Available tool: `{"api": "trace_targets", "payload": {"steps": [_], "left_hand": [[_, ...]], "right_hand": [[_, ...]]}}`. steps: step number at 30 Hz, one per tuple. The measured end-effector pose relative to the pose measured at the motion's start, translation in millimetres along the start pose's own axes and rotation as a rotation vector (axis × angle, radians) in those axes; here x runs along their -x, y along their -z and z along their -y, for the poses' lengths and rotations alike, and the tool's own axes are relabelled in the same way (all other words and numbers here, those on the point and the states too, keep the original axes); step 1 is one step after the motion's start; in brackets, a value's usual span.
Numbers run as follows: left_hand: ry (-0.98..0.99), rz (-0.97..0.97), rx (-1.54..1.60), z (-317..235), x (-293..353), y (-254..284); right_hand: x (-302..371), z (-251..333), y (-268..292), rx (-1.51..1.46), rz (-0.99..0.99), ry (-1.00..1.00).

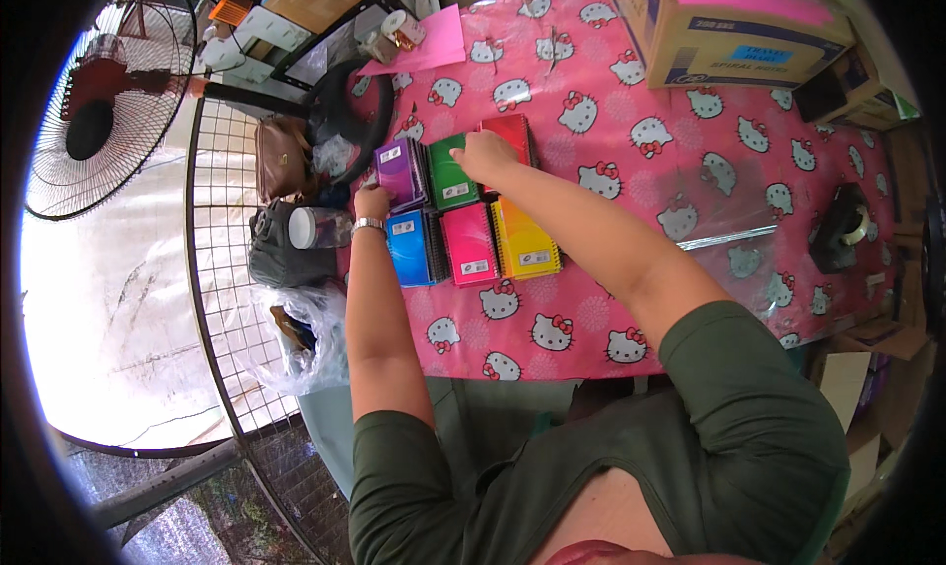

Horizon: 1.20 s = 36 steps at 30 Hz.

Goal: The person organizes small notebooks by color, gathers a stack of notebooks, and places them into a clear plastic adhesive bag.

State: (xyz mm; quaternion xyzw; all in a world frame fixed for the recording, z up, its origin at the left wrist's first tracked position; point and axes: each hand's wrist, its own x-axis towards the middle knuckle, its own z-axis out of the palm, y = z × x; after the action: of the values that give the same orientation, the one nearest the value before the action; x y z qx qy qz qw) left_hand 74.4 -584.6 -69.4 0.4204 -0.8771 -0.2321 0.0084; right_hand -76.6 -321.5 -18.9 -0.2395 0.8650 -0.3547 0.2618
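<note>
Small spiral notebooks lie in piles, two rows of three. The far row has purple, green and red on top; the near row has blue, pink and yellow. My left hand, with a metal watch at the wrist, is closed at the purple pile's near left corner. Reaching across the yellow and red piles, my right hand bends its fingers over the green notebook's right side, thumb on its cover. My right hand hides part of the red notebook.
A pink patterned cloth covers the table. Large carton stands far right, a tape dispenser at right. Clear plastic lies right of the notebooks. Left are bags, a white-lidded jar and a fan.
</note>
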Motion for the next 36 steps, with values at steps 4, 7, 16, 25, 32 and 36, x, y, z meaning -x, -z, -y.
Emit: {"api": "trace_targets", "payload": {"steps": [4,7,16,25,32,36], "left_hand": [[0.042,0.136,0.018,-17.2,0.5,15.8],[0.198,0.137,0.13,-13.7,-4.4,22.2],[0.152,0.01,0.084,-51.9,16.2,14.3],[0.172,0.03,0.302,-23.8,12.3,9.1],[0.211,-0.312,1.143,-32.5,58.7,29.1],[0.049,-0.147,1.567,-93.9,78.7,28.4]], "right_hand": [[-5.6,9.4,-31.5,0.302,-0.13,-0.072],[-10.2,16.4,-41.3,0.35,-0.152,-0.083],[-69.6,23.0,-19.0,0.573,0.283,0.272],[-65.2,28.0,-26.2,0.497,0.077,0.556],[-14.7,82.4,34.5,-0.227,-0.275,0.692],[9.2,87.1,-36.0,-0.797,-0.419,0.399]]}}
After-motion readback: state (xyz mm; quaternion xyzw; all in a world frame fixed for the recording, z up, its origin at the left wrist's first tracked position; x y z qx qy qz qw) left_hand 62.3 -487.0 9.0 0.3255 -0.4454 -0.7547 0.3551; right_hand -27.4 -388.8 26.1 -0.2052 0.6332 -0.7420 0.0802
